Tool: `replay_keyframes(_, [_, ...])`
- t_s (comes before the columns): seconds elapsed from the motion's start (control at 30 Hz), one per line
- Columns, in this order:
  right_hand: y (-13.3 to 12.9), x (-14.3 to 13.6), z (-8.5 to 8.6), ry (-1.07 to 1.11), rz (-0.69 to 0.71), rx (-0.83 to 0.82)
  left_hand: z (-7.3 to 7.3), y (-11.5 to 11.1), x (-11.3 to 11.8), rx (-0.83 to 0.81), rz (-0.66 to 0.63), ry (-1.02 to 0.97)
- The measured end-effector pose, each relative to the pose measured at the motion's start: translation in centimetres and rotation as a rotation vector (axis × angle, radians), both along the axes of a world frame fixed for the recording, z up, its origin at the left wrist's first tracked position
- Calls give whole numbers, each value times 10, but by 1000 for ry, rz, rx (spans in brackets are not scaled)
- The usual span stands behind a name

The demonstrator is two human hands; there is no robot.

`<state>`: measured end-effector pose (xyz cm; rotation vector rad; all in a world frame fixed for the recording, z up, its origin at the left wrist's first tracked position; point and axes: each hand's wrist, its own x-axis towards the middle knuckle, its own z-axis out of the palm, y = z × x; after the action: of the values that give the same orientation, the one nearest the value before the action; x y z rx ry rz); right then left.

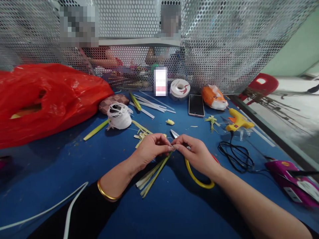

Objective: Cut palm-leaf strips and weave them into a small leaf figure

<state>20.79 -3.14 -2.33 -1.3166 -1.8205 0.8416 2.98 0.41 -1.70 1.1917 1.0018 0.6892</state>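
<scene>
Green strips [158,173] slant toward the person from beneath the hands [147,148]

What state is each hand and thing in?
Left hand: fingers pinched together
Right hand: fingers pinched together
Scissors: partly hidden, open or shut unclear
Green strips: loosely fanned
Flat phone: screen dark
Tissue pack: open, tissue showing
Glue gun: corded, power unclear
Red bag: crumpled
White string: bundled, strands loose
</scene>
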Motion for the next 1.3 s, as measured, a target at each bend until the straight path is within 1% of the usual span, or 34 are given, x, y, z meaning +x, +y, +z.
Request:
replay_keyframes(0.13, [0, -2, -2, 27, -24, -62, -1, 0, 1, 63, -23, 5])
replay_keyframes(0.27, [2, -3, -3, 233, -19, -146, -3, 1, 1, 156, -19, 44])
replay_keyframes(0.33, [3, -3, -4, 296, -12, -177, -3, 1, 0, 250, -25, 111])
replay_keyframes(0.47, [3, -4, -6, 333, -16, -213, -3, -2, -1, 515, -4, 331])
replay_keyframes(0.53, [3, -5, -8, 385, -10, -249, -3, -5, 0, 636, 13, 402])
replay_keyframes(0.63, [2, -7, -10, 471, -29, -319, -4, -10, 2, 757, 39, 433])
replay_keyframes(0.73, [1, -9, -10, 511, -50, -376, -6, -12, 4, 825, 81, 388])
replay_keyframes(0.83, [1, -9, -8, 486, -6, -372, -9, -11, 4, 876, 98, 329])
replay_keyframes(0.93, [1, -7, -7, 441, 19, -332, -10, -10, 3, 878, 97, 313])
replay_keyframes(1.2, [-1, -6, -7, 285, -31, -258, -9, -9, 3, 834, 100, 348])
replay_keyframes(1.3, [-2, -6, -7, 281, -67, -262, -8, -9, 3, 830, 94, 343])
